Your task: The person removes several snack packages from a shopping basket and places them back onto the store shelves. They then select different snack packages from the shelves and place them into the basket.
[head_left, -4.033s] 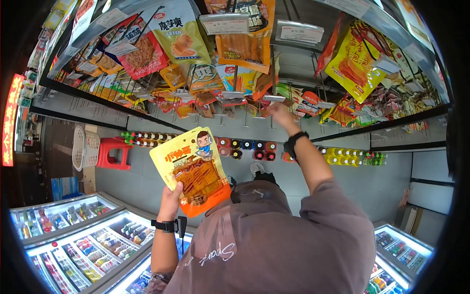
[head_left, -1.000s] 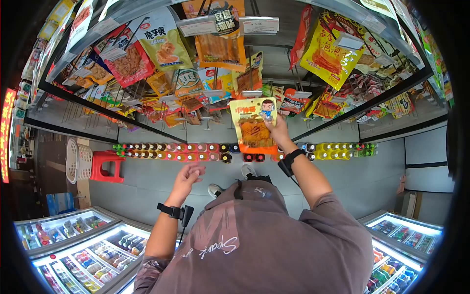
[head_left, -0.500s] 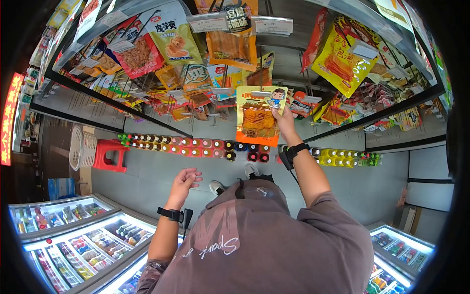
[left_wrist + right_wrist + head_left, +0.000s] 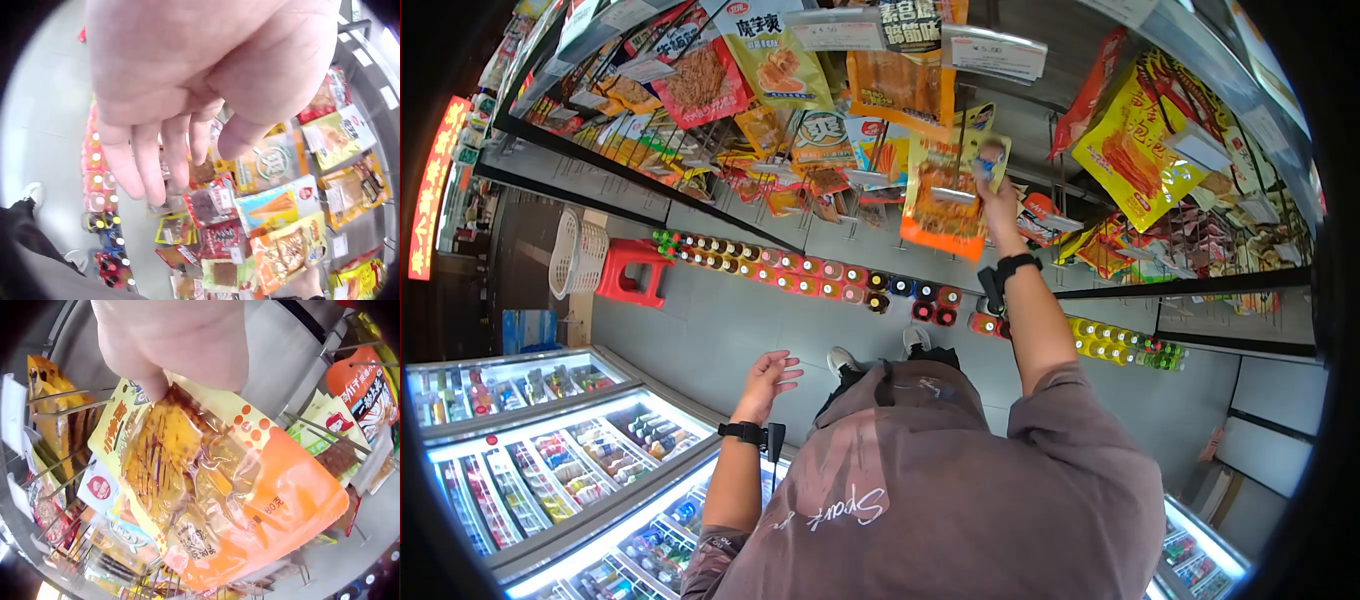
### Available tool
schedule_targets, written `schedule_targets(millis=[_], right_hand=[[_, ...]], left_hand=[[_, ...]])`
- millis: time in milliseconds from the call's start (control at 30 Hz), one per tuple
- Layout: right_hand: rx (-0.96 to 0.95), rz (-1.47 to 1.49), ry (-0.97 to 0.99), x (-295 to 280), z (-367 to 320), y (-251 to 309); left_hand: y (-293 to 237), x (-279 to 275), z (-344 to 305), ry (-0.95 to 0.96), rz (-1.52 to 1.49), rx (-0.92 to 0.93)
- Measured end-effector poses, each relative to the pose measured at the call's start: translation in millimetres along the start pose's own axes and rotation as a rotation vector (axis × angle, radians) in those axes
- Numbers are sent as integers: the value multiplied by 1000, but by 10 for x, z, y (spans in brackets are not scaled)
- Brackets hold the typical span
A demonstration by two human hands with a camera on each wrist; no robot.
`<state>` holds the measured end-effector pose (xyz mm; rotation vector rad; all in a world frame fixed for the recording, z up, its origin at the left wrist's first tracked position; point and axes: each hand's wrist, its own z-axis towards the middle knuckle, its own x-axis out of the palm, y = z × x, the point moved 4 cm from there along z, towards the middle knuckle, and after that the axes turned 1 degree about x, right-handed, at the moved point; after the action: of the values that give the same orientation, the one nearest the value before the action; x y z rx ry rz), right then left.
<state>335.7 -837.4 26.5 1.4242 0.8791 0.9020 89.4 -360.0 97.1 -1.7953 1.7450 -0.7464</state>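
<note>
My right hand pinches the edge of a yellow and orange snack bag held up against the hanging rack; a metal hook with a small tag crosses its front. In the right wrist view the thumb of the right hand presses on the same bag, near its printed top. Whether the hook passes through the bag's hole cannot be told. Low on the left, my left hand hangs in the air, fingers loosely spread, holding nothing. The left wrist view shows the left hand with relaxed fingers.
Snack bags hang close around, among them a green one and a yellow one. Rows of bottles line the floor below the rack. A red stool, a white basket and lit freezers stand left.
My right hand has passed from gripping nothing at the rack to holding the bag, which the left hand held earlier. Since then the bag has moved up and deeper into the rack. The left hand is empty.
</note>
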Motion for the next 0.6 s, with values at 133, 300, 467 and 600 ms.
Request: schedule_targets(millis=[133,300,467,600], right_hand=[[28,-168,-40,4,506,-113],[-196,-636,-265,-24,717,-270],[-291,-741,-358,-32,3,-454],[-313,-851,9,446,-1142,-457]], left_hand=[[556,-484,-100,-174,-149,-137],[1580,-1218,-478,-335,-267,-282],[2395,-1742,-788,-471,-435,-456],[2731,-2101,-651,-470,-506,-497]])
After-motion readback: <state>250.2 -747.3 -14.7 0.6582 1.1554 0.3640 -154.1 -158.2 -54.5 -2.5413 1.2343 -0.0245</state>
